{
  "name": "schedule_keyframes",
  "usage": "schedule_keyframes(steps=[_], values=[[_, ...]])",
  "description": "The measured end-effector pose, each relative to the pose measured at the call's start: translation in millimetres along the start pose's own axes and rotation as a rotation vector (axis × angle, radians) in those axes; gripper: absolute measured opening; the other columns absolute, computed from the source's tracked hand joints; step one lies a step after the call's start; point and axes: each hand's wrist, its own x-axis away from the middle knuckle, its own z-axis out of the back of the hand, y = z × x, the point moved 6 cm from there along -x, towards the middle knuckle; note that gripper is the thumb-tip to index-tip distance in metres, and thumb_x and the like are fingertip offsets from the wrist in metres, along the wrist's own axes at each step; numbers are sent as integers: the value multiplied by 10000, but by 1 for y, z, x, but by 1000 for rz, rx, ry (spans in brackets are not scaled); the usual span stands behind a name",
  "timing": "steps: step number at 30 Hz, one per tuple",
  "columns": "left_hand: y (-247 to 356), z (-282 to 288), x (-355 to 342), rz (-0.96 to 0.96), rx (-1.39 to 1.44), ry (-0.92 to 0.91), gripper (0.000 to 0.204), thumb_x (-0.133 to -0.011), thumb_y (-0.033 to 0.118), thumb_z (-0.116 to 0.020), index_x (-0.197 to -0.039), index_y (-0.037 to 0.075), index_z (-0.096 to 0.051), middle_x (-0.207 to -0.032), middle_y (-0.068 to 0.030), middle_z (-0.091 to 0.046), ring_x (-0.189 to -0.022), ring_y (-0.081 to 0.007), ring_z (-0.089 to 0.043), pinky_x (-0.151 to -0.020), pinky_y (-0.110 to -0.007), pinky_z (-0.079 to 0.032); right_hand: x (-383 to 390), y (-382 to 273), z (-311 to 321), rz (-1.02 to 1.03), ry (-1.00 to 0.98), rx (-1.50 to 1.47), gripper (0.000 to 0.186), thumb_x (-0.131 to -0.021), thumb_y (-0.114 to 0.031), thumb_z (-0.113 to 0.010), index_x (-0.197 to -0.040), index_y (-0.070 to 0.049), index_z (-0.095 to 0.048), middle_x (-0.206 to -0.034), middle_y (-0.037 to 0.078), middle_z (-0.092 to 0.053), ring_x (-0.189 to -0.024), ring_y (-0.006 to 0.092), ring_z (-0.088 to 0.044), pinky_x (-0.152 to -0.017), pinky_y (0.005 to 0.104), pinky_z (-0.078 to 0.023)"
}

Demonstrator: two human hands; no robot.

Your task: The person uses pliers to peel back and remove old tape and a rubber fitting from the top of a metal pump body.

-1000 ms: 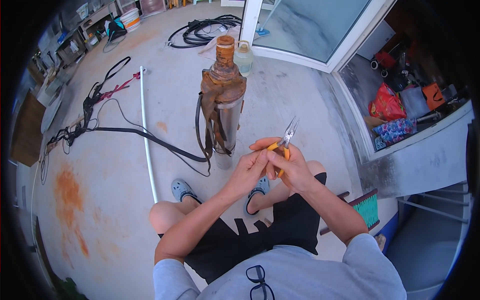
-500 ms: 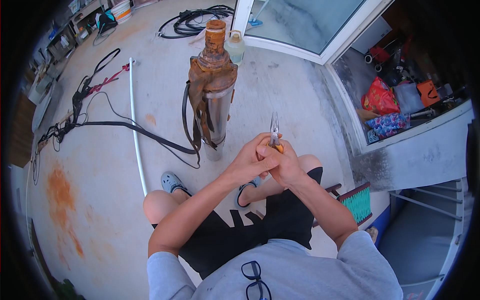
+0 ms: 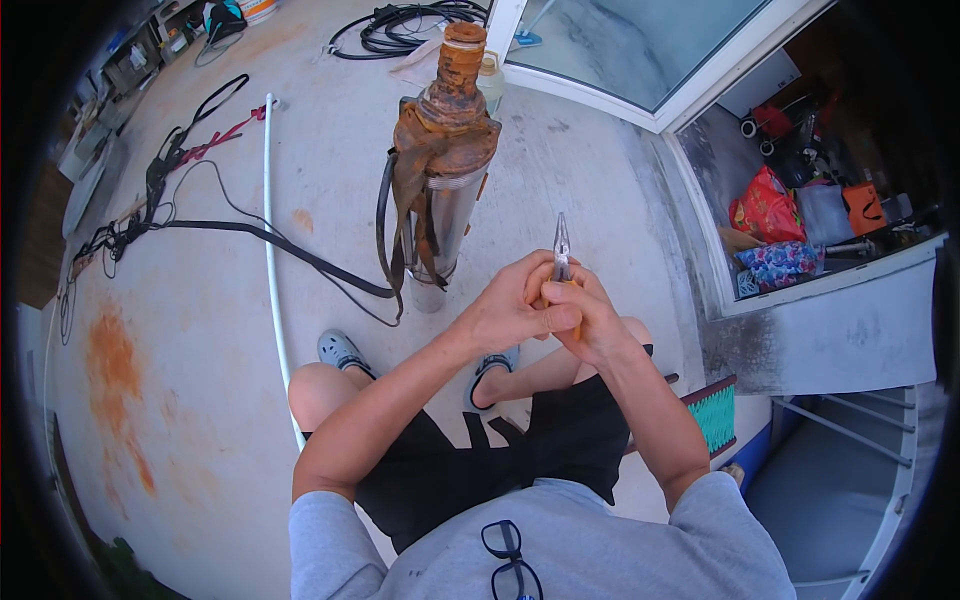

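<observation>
Both hands meet in front of my knees around a pair of needle-nose pliers (image 3: 562,242). The slim metal jaws point up and away from me and look closed. Between the fingers a little of the yellow-orange handles shows; the rest is covered. My left hand (image 3: 512,304) wraps them from the left, its thumb lying across. My right hand (image 3: 592,315) grips from the right, thumb pressed near the pivot. Beyond my hands, untouched, a submersible pump (image 3: 440,215) stands upright, with a rusty top and a shiny steel body. A dark strip and black cable hang along its side.
A white pipe (image 3: 270,230) lies left of the pump, crossed by a black cable (image 3: 255,236). Coiled black hose (image 3: 400,35) lies behind. At right are a glass door (image 3: 620,50), bags in a doorway, and a small stool with a green woven seat (image 3: 712,415).
The view has shifted a little, so the pump sits farther right and higher. My fingers have re-set around the pliers: the left thumb now lies lower across the handles and the right thumb points toward the pivot.
</observation>
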Motion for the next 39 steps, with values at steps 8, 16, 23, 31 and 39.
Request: schedule_keyframes(steps=[8, 16, 23, 31, 39], values=[[-4, 10, -1, 113, 142, 101, 411, -1053, 340, -498, -1214, -22, -604, -807, -20, -624, -692, -52, -577, -580, -190, -479, -1, 6, 3, -73, -86, 43, 271, -834, -82, -577, -1080, 29, -548, -820, 109, -582, -684, 175, -574, -589, 317, -453], [-8, 34, 0, 53, -171, 217, 415, -1048, 362, -503, -1225, 6, -624, -859, -35, -650, -792, -98, -632, -692, -240, -527, 1, 16, 27, 121, 93, 550, 313, -1041, -290, -530, -1101, 7, -604, -840, 47, -593, -747, 105, -554, -658, 273, -448], [-15, 42, 15, 180, 44, 319, 403, -1018, 422, -551, -1052, 29, -632, -845, -22, -615, -761, -105, -586, -727, -254, -475, -11, 13, 12, 159, 2, 491, 247, -1047, -263, -530, -1046, -27, -603, -723, -4, -549, -651, 62, -481, -598, 218, -387], [-17, 41, 54, 301, 417, 115, 375, -1002, 388, -596, -935, 30, -687, -783, -20, -646, -715, -96, -570, -692, -243, -452, -15, 32, -11, -276, -533, 66, 326, -1036, -343, -528, -1045, -20, -570, -740, 64, -582, -592, 115, -519, -577, 257, -433], [-35, 5, 84, 259, 627, 9, 392, -987, 435, -602, -1001, 44, -638, -855, -30, -630, -921, -110, -616, -854, -265, -437, 4, 57, 7, -662, -507, 27, 423, -1090, -361, -335, -882, -27, -488, -672, 60, -462, -556, 154, -502, -573, 288, -468]])
